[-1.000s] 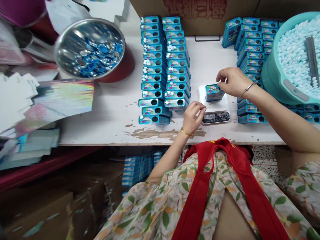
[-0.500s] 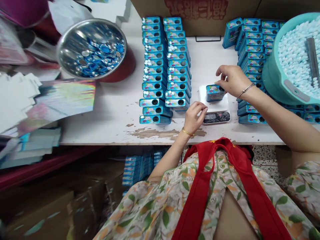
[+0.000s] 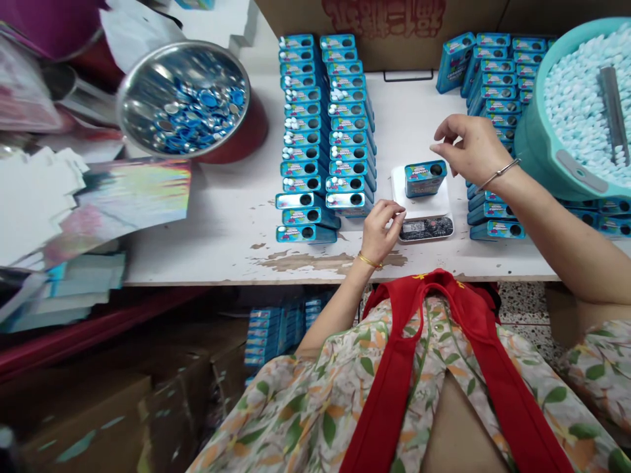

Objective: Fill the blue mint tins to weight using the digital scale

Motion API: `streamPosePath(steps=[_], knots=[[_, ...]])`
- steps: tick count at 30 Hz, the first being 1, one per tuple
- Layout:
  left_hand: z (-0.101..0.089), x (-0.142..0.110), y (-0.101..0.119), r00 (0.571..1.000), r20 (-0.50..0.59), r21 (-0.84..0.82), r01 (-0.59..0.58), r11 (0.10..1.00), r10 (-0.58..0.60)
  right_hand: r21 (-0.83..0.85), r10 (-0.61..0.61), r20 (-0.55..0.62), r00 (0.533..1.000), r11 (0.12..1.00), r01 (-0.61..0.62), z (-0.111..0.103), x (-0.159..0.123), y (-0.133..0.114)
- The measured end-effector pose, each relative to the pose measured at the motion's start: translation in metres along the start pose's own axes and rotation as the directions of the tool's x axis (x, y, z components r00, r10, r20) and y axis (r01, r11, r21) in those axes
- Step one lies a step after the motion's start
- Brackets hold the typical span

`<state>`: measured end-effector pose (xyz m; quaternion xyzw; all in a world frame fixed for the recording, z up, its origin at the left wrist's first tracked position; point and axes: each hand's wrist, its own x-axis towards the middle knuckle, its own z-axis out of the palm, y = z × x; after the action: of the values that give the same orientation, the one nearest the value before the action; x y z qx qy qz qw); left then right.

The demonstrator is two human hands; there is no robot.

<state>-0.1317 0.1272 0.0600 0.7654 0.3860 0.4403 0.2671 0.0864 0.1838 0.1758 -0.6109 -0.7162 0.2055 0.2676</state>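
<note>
A small blue candy tin with a round dark hole in its top stands upright on a white digital kitchen scale. Above and right of the tin, my right hand hovers open, thumb and forefinger apart with nothing seen between them. My left hand is beside the scale's left edge, its fingers curled and thumb tip close to the forefinger. Whatever those fingertips may hold is too small to make out. Left of the scale stand two columns of similar tins, many with white candies lying on top.
At the right, a turquoise bucket holds pale candies and a metal scoop, with more tins around it. A steel bowl of blue and silver lids stands left. A cardboard box closes off the back.
My right hand has come away from the tin, moving up and to the right. The tin stays on the scale. My left hand has barely moved.
</note>
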Motion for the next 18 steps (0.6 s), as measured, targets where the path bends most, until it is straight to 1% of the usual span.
streamPosePath(steps=[4,6,7,9,10,11,12,13,15,16,17,18], knots=[[0.000,0.001,0.003,1.000,0.009,-0.008,-0.004,1.000,0.004,-0.016,0.019,0.015,1.000,1.000,-0.019,0.012,0.006,-0.001],[-0.001,0.003,0.005,1.000,0.006,0.019,-0.014,1.000,0.014,-0.004,0.012,0.006,1.000,1.000,-0.012,0.015,0.007,-0.005],[-0.002,0.005,0.006,1.000,0.003,0.057,-0.024,0.998,0.024,0.015,0.009,-0.010,1.000,1.000,-0.009,0.014,0.006,-0.008],[-0.001,0.016,0.009,0.998,0.019,0.185,-0.055,0.981,0.053,0.081,0.013,-0.028,1.000,0.997,-0.011,0.008,-0.004,-0.016],[0.000,0.024,0.012,0.997,0.051,0.265,-0.073,0.962,0.062,0.133,0.019,-0.014,1.000,0.991,-0.017,0.005,-0.012,-0.020],[0.002,0.035,0.014,0.992,0.109,0.343,-0.095,0.935,0.061,0.192,0.024,0.013,1.000,0.981,-0.026,0.001,-0.024,-0.024],[0.005,0.048,0.016,0.980,0.196,0.408,-0.122,0.905,0.044,0.255,0.025,0.057,0.998,0.966,-0.038,-0.003,-0.039,-0.027],[0.008,0.062,0.018,0.955,0.297,0.454,-0.154,0.878,0.014,0.318,0.022,0.106,0.994,0.946,-0.055,-0.006,-0.055,-0.030],[0.012,0.096,0.015,0.880,0.472,0.494,-0.219,0.841,-0.049,0.406,0.041,0.186,0.982,0.907,-0.115,-0.012,-0.093,-0.031],[0.013,0.114,0.011,0.853,0.518,0.503,-0.243,0.829,-0.065,0.442,0.080,0.209,0.975,0.882,-0.167,-0.015,-0.114,-0.029],[0.013,0.134,0.005,0.844,0.532,0.512,-0.257,0.820,-0.068,0.476,0.144,0.218,0.965,0.848,-0.234,-0.018,-0.136,-0.026],[0.015,0.154,-0.003,0.856,0.513,0.520,-0.257,0.814,-0.058,0.517,0.228,0.212,0.950,0.799,-0.307,-0.021,-0.157,-0.020]])
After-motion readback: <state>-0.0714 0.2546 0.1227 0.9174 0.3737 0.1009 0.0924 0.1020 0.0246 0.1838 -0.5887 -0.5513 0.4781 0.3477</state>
